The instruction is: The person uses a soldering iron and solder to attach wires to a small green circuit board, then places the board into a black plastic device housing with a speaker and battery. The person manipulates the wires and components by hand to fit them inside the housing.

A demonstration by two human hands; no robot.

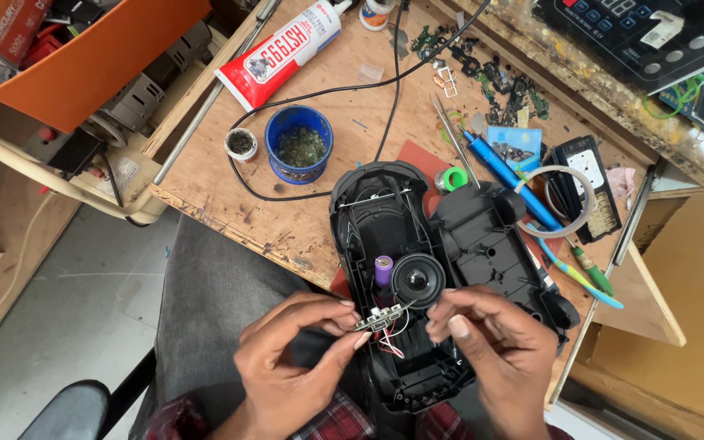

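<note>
Above open black plastic shell (pixel 417 244), I see small circuit board (pixel 379 318) pinched between fingertips of left hand (pixel 299 358) and right hand (pixel 495 346), thin red and white wires (pixel 391 342) trailing from it into shell. Both hands clenched on board ends (thumb and forefinger grip). Round matte speaker (pixel 417 279) and purple cylindrical cell (pixel 383 270) sit just behind board. Scuffed wooden bench (pixel 287 220) holds blue round tub (pixel 298 144), glossy glue tube (pixel 280 53), clear tape ring (pixel 554 201).

black shell (pixel 405 244) | purple cell (pixel 383 270) | blue cup (pixel 298 145) | red-white tube (pixel 280 53) | orange bin (pixel 107 57)
</note>
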